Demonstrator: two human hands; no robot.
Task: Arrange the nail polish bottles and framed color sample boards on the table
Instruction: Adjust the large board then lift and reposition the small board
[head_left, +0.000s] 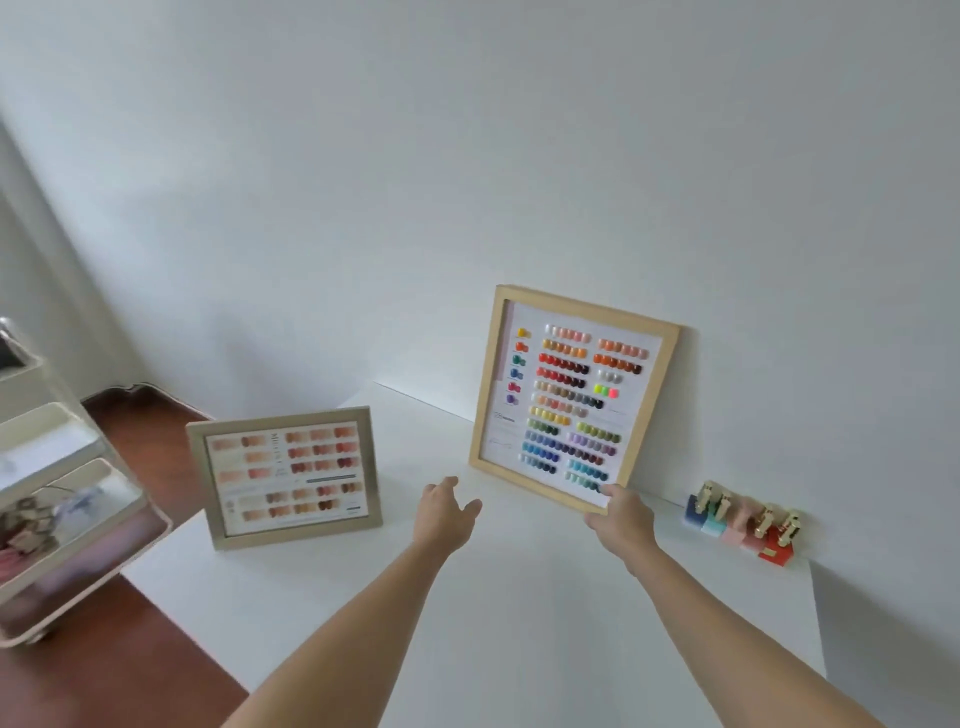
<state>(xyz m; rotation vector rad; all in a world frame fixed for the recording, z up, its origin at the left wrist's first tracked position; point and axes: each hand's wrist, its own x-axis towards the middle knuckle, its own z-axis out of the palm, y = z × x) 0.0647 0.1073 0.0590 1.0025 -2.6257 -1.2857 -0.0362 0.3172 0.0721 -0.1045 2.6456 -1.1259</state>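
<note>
Right hand (618, 519) at the lower right corner of the large square board (571, 400), fingers on the pale wooden frame, apparently gripping it; left hand (447, 512) open with fingers spread, hovering above the table (509, 597) just left of the same board, touching nothing. Large board: light natural-wood frame, flat white backing, rows of small glossy oval colour chips running from pinks and reds through yellows and greens to blues; it stands tilted back against the smooth white wall (467, 182). Smaller rectangular board (285, 475): matt grey-beige frame, landscape format, nude, pink and brown swatches in rows; freestanding near the table's left edge, well apart from the large board. Nail polish bottles (743, 522): a short row beside the wall to the right of the large board, blocky square bodies in dark blue, pale turquoise, pink and red, with shiny gold caps; exact count unclear from blur. Table surface: plain, smooth, white. White tiered cart (62, 525) with rounded trays at far left, standing on a reddish-brown wood floor (145, 691); its contents are too blurred to identify
</note>
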